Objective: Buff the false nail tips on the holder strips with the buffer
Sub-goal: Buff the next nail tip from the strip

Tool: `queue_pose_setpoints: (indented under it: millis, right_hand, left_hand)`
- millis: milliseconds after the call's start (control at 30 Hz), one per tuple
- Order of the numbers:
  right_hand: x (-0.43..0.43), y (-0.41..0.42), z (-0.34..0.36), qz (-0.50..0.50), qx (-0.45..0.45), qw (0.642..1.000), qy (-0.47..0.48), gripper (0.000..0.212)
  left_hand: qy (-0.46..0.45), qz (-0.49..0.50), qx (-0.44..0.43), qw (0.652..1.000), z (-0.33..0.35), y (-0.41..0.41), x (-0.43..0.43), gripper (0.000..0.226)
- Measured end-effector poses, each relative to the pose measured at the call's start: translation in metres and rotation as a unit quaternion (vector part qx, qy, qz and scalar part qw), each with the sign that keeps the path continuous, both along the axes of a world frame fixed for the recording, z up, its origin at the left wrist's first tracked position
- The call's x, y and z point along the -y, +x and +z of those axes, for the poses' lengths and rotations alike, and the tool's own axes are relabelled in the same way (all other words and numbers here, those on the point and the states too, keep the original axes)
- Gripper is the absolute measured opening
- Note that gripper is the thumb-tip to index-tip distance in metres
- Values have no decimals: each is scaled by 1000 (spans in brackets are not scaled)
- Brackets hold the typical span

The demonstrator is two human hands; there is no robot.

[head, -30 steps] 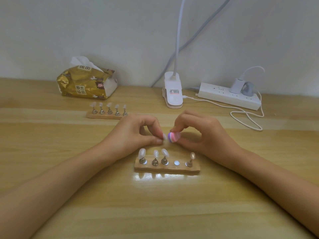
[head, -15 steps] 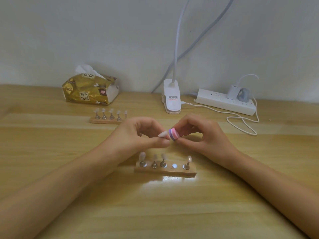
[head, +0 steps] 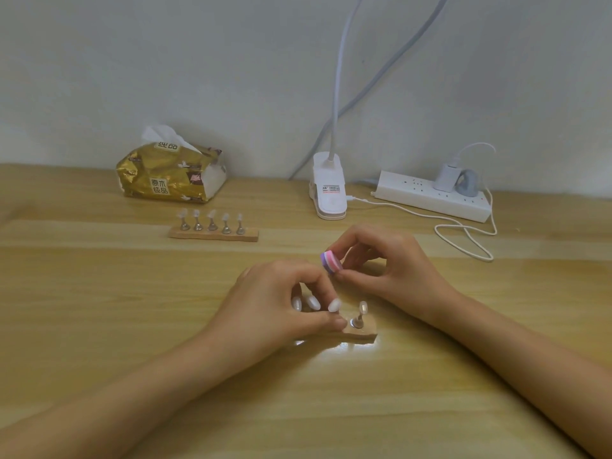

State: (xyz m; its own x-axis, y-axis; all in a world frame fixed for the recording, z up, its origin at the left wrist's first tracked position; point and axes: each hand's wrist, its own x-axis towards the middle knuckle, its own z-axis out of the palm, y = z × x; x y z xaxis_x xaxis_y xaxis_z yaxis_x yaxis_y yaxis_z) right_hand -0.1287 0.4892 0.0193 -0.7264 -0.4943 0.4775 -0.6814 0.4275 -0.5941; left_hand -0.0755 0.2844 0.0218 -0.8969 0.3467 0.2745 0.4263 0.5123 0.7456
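Wooden near strip (head: 361,334) sits under your left hand (head: 275,309), fingers pinching a white nail tip (head: 334,305) over it; just behind and slightly right, your right hand (head: 390,270) grips the striped buffer (head: 331,261), close above that tip; the second strip (head: 213,234) stands far back-left on the desk (head: 99,326).

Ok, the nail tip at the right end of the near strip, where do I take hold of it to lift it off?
Pinch the thin metal stem just under the end tip, coming from the right and above. The stem leans up clear of the near strip, and the left hand, pinching the neighbouring tip, crowds its left side.
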Motion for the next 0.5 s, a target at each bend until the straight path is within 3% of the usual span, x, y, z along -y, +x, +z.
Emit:
queue_pose_setpoints:
  millis: [200, 500]
  right_hand:
    - [0, -1, -1, -1, 8, 1000, 2, 11]
    - [0, -1, 0, -4, 13, 1000, -3, 12]
  left_hand:
    - [-48, -9, 12, 999, 5, 2, -3, 24]
    - [-128, -42, -60, 989, 14, -2, -16, 14]
